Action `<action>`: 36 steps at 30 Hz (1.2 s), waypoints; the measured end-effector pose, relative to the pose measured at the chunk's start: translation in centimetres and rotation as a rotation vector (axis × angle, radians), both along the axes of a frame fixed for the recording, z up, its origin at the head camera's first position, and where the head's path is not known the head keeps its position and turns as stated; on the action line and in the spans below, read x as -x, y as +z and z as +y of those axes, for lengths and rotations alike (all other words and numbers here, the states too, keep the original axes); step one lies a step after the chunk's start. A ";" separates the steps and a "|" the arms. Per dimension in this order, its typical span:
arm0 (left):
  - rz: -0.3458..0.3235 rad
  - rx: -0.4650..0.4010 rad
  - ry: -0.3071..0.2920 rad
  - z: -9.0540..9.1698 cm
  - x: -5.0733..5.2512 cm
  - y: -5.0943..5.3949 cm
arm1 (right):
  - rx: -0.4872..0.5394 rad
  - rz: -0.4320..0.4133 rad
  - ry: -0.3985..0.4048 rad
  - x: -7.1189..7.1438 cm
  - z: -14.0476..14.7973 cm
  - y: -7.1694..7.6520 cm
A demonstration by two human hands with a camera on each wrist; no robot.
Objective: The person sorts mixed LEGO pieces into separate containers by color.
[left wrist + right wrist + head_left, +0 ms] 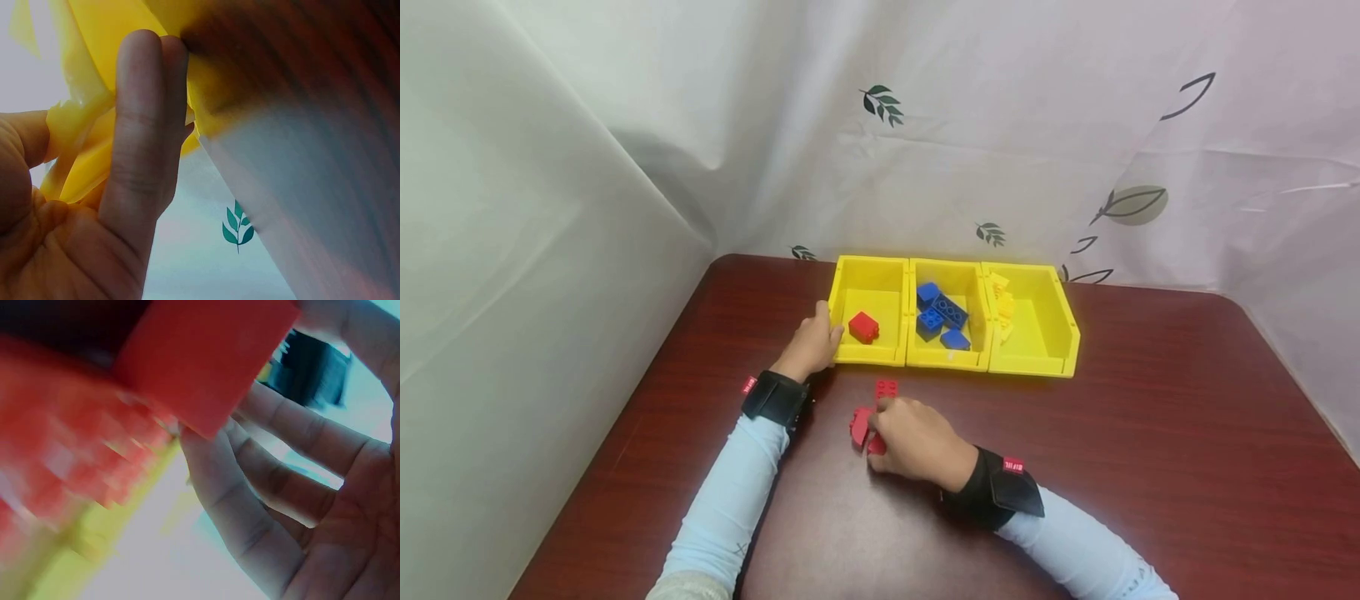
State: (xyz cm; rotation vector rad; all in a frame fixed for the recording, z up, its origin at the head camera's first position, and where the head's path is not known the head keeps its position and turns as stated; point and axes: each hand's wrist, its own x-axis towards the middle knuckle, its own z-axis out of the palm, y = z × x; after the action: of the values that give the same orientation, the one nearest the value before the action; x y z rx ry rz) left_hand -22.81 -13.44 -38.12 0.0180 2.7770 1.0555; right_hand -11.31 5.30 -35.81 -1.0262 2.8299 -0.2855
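My left hand [808, 343] grips the left side wall of the left yellow bin [887, 298], thumb on one face of the plastic and fingers on the other in the left wrist view. Inside that bin lies one red brick [863, 327]. On the table in front of the bins, my right hand [925, 442] pinches a red brick [206, 362] between thumb and fingers; the head view shows it partly hidden by the hand. Other red bricks [860, 425] lie right beside those fingers, one with studs up [887, 388] just beyond them.
Joined to the left bin are a middle yellow bin [946, 360] with several blue bricks [951, 311] and a right yellow bin [1037, 333] with yellow bricks [1003, 308] along its left wall. A patterned curtain [775, 125] hangs behind the dark red table [1150, 433].
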 end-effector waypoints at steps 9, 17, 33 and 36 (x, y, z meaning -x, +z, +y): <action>0.010 -0.017 -0.014 -0.1 0.1 -0.2 | 0.087 0.082 -0.076 3.4 -0.3 5.1; 0.019 0.000 -0.031 0.0 0.2 -0.4 | 0.107 0.051 -0.169 9.5 -1.8 8.4; 0.016 0.016 -0.025 0.2 0.6 -0.3 | 0.037 -0.089 -0.263 15.7 -5.2 7.4; 0.018 0.022 -0.018 0.1 0.6 -0.2 | 0.022 -0.101 -0.288 16.1 -5.7 6.8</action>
State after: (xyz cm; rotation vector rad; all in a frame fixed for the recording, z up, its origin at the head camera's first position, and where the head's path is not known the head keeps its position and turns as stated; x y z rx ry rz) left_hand -23.40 -13.33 -38.32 0.0502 2.7981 1.0259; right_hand -27.40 -0.39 -29.06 -0.5854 2.8818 -0.3832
